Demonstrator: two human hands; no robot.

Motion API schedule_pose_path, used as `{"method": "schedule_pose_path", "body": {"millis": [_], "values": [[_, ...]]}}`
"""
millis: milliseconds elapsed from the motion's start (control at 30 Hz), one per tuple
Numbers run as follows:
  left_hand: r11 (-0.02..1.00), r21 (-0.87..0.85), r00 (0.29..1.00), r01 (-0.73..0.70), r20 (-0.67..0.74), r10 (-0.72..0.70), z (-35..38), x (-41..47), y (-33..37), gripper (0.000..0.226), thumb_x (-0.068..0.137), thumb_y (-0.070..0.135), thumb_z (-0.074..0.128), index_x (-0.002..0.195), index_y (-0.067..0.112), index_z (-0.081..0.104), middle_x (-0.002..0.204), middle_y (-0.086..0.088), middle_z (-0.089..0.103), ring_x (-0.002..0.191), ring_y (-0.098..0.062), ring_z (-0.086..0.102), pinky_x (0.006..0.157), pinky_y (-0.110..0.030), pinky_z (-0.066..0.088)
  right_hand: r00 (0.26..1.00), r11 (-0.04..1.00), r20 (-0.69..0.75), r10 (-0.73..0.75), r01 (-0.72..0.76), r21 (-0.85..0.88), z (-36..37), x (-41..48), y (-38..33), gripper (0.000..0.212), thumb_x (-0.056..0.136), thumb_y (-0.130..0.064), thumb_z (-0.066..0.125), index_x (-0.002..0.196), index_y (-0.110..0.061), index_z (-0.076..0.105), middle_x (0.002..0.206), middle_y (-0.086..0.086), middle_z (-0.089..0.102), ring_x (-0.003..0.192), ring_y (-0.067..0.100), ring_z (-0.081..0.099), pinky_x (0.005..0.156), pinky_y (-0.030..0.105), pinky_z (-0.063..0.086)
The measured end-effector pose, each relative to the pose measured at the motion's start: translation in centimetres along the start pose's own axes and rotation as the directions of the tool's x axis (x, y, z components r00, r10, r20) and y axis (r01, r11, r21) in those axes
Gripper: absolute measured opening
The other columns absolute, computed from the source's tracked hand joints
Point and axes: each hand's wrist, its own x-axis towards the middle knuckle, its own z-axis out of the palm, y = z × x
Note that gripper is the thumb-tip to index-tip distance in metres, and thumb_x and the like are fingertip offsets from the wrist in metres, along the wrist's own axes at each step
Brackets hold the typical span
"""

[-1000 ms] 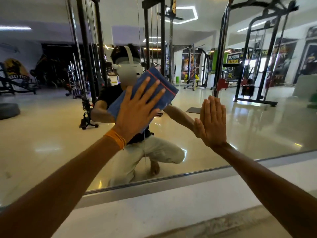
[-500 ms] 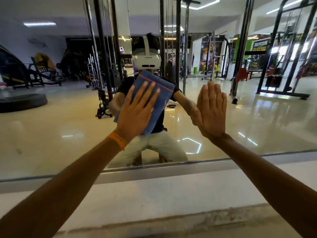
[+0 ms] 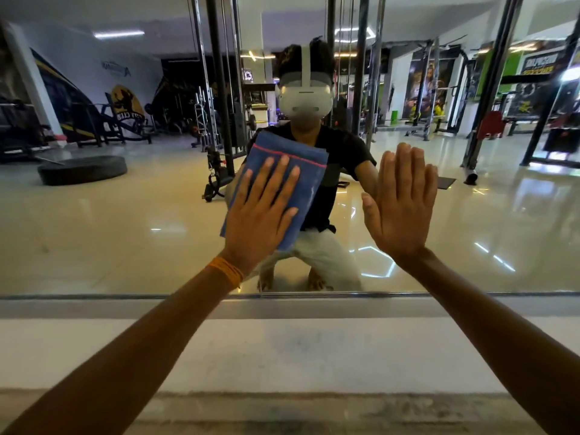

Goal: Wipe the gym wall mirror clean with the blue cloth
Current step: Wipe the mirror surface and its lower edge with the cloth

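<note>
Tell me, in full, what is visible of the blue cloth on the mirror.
The blue cloth is folded, woven-looking fabric with a thin red stripe near its upper edge. It lies flat against the mirror, its top leaning right. The left hand presses it with straight, spread fingers, covering its lower middle. The right hand rests on the glass beside it, not touching it.
</note>
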Motion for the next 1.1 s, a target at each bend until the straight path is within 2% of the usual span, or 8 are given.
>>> {"method": "schedule_pose_path", "body": {"millis": [133, 233, 433, 533, 633, 767, 900, 1100], "values": [[0.962, -0.019, 0.95, -0.272, 0.151, 0.272, 3.1, -9.8, 4.8, 0.061, 0.114, 0.041, 0.019, 0.165, 0.012, 0.005, 0.169, -0.013, 0.017, 0.16, -0.031, -0.007, 0.129, -0.046, -0.003, 1.0, 1.0, -0.019, -0.01, 0.01, 0.027, -0.1, -0.1, 0.2, 0.069, 0.109, -0.048, 0.031, 0.162, -0.004, 0.025, 0.168, 0.023, 0.024, 0.156, 0.042, 0.019, 0.128, 0.056, 0.012], [0.945, 0.032, 0.927, -0.326, 0.207, 0.312, 2.8, -10.7, 5.0, 0.06, 0.114, 0.042, 0.019, 0.165, 0.013, 0.008, 0.169, -0.01, 0.018, 0.16, -0.029, 0.0, 0.13, -0.045, -0.001, 0.999, 0.999, -0.029, -0.014, 0.015, 0.033, 0.1, -0.1, 0.3, 0.069, 0.109, -0.048, 0.034, 0.163, -0.006, 0.023, 0.168, 0.023, 0.023, 0.157, 0.041, 0.019, 0.128, 0.055, 0.011], [1.0, 0.028, 1.0, 0.002, 0.015, -0.002, 0.3, 0.0, 2.6, 0.061, 0.112, 0.041, 0.03, 0.162, 0.007, 0.022, 0.17, -0.009, 0.013, 0.158, -0.029, 0.009, 0.13, -0.048, 0.001, 0.999, 0.999, -0.042, -0.01, 0.012, 0.051, 0.4, -0.3, 0.4, 0.07, 0.108, -0.045, 0.044, 0.163, -0.006, 0.025, 0.168, 0.022, 0.024, 0.156, 0.042, 0.021, 0.129, 0.053, 0.01], [0.983, 0.014, 0.979, -0.181, 0.099, 0.179, 2.2, -5.4, 5.9, 0.063, 0.109, 0.038, 0.034, 0.161, 0.008, 0.017, 0.167, -0.009, 0.02, 0.155, -0.034, 0.016, 0.129, -0.045, -0.004, 1.0, 0.999, -0.019, -0.004, 0.004, 0.041, 0.4, -0.3, 0.5, 0.071, 0.107, -0.046, 0.046, 0.163, -0.006, 0.025, 0.169, 0.021, 0.022, 0.157, 0.04, 0.02, 0.129, 0.053, 0.011], [0.963, 0.055, 0.946, -0.265, 0.211, 0.248, 3.2, -10.1, 7.9, 0.064, 0.112, 0.038, 0.026, 0.165, 0.008, 0.005, 0.169, -0.006, 0.009, 0.16, -0.03, -0.003, 0.129, -0.044, -0.005, 1.0, 0.999, -0.011, -0.007, 0.008, 0.047, 0.4, -0.5, 0.5, 0.071, 0.108, -0.047, 0.043, 0.163, -0.007, 0.025, 0.169, 0.02, 0.021, 0.157, 0.039, 0.019, 0.128, 0.055, 0.014], [1.0, 0.008, 0.996, -0.002, 0.088, 0.001, 1.1, -3.0, 4.8, 0.068, 0.111, 0.04, 0.025, 0.164, 0.009, -0.004, 0.17, -0.005, 0.0, 0.16, -0.025, -0.006, 0.13, -0.042, -0.005, 1.0, 0.998, -0.011, -0.007, 0.007, 0.056, 0.6, -0.5, 0.5, 0.07, 0.108, -0.047, 0.043, 0.163, -0.008, 0.024, 0.169, 0.019, 0.02, 0.157, 0.039, 0.018, 0.128, 0.055, 0.015], [0.954, -0.062, 0.955, 0.292, -0.028, -0.294, -0.4, 2.7, 1.2, 0.069, 0.11, 0.042, 0.027, 0.163, 0.003, 0.009, 0.17, -0.011, 0.008, 0.159, -0.03, 0.007, 0.13, -0.047, 0.0, 1.0, 0.999, -0.027, -0.007, 0.009, 0.053, 0.5, -0.6, 0.4, 0.071, 0.107, -0.045, 0.046, 0.163, -0.007, 0.026, 0.169, 0.019, 0.02, 0.157, 0.039, 0.017, 0.128, 0.055, 0.014], [1.0, -0.003, 0.995, -0.012, 0.098, 0.012, 1.0, -3.1, 3.8, 0.074, 0.109, 0.048, 0.031, 0.164, 0.012, -0.004, 0.17, -0.004, 0.004, 0.16, -0.024, 0.0, 0.129, -0.042, -0.006, 1.0, 0.998, -0.019, -0.023, 0.024, 0.066, 0.4, -0.5, 0.4, 0.071, 0.109, -0.047, 0.037, 0.165, -0.009, 0.015, 0.17, 0.019, 0.016, 0.158, 0.039, 0.015, 0.128, 0.056, 0.014]]}}
